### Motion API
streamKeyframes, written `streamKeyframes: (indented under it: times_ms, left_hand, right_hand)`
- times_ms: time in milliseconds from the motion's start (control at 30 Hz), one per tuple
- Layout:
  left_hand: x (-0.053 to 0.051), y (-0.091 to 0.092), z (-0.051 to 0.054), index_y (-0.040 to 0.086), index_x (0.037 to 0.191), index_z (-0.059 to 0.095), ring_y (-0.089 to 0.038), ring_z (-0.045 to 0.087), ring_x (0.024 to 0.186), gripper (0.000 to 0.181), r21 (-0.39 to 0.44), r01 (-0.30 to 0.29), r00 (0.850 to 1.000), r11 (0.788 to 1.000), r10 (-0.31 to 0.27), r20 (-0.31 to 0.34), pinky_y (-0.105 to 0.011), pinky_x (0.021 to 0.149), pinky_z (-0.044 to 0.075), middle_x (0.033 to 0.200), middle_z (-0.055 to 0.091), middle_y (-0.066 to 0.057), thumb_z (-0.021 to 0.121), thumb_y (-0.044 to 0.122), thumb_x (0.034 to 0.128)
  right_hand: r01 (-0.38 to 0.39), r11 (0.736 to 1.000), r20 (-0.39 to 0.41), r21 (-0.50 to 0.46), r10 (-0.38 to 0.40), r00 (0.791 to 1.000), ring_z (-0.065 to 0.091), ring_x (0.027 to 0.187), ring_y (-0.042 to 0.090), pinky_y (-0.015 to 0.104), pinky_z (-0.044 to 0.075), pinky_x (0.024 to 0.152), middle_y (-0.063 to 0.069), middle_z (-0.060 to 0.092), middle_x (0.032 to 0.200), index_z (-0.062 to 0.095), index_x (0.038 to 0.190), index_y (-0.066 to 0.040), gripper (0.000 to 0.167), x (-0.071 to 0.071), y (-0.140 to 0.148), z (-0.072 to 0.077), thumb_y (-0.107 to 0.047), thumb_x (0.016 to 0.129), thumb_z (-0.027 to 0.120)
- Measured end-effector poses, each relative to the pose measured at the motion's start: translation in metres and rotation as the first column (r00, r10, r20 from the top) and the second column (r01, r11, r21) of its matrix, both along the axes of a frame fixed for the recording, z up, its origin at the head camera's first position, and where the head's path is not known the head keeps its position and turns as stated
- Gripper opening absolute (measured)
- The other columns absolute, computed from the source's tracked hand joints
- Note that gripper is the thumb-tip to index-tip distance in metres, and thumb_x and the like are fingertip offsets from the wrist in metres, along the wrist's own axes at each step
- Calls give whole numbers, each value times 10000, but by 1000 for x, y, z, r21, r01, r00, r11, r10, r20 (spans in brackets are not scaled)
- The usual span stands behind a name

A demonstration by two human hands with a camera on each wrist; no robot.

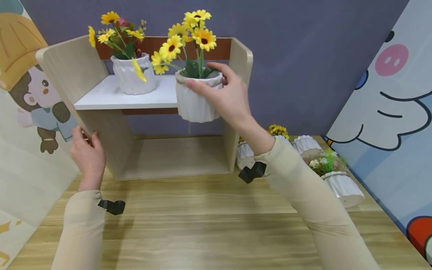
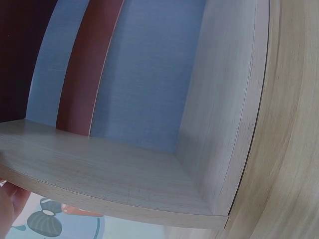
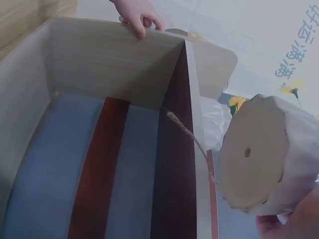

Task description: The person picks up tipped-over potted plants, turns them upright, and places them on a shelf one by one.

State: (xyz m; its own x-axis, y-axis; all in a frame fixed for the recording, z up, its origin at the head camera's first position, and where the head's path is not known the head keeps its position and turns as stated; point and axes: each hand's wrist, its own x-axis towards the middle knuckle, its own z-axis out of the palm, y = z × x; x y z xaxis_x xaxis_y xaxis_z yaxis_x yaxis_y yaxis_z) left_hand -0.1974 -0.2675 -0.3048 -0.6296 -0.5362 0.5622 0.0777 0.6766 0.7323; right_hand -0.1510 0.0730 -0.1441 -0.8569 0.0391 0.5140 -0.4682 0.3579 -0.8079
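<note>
Long sleeves of plain cream-beige cloth cover both arms. The left sleeve (image 1: 81, 232) has soft, shallow folds and a slightly rumpled edge at the wrist. The right sleeve (image 1: 314, 202) fits fairly close, with fine creases gathered across it partway along the forearm. Beyond the cuffs, the left hand (image 1: 89, 155) and the right hand (image 1: 229, 97) are bare. At each cuff sits a small matte-black wrist camera: the left one (image 1: 113, 207) has a narrow mount and blocky end, the right one (image 1: 252, 172) a chunky, angular body.

Room under shelf (image 1: 165, 93), btwn side panels (image 1: 75, 67)
</note>
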Motion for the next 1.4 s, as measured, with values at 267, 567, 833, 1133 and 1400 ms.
streamKeyframes:
  times_ms: [267,567,833,1133,1400]
  left_hand:
    - [0,-1,1,114,1265,411,-323,568,1004,409,2,1,1000,1000,-1,14,-482,819,472,1150,545,-180,385,362,940]
    - [0,0,-1,104,1244,433,-315,571,966,394,-14,-7,1000,1000,7,-13,-441,764,445,1116,553,-189,395,354,941]
    - [-2,-1,-3,99,1234,441,-307,577,949,389,-21,-7,1000,1000,6,-29,-421,750,439,1103,556,-190,401,349,938]
    - [-3,-2,-3,103,1240,435,-317,571,962,398,-28,-2,1000,1000,1,-29,-450,769,454,1119,548,-185,396,359,938]
    - [-2,-2,-3,103,1242,442,-317,570,958,388,-20,-7,999,1000,7,-33,-444,774,450,1110,553,-190,408,342,938]
  right_hand:
    - [47,999,3,25,-47,999,514,831,111,249,453,659,-1,579,1062,533,1231,-233,651,-17,-11,11,-489,668,737]
    - [78,995,44,65,-81,996,498,1011,93,233,443,770,3,534,1246,473,1303,-212,785,-38,-23,1,-538,640,737]
    - [70,997,48,44,-72,996,496,1029,91,235,442,778,-12,523,1260,458,1312,-222,802,-54,-30,-1,-532,631,748]
    - [127,989,62,77,-132,989,487,1091,84,213,425,821,-39,535,1258,450,1316,-237,832,-75,-45,1,-595,617,724]
    - [149,977,115,153,-168,979,430,1191,93,215,393,918,-55,490,1314,387,1359,-234,896,-92,-58,5,-657,623,675]
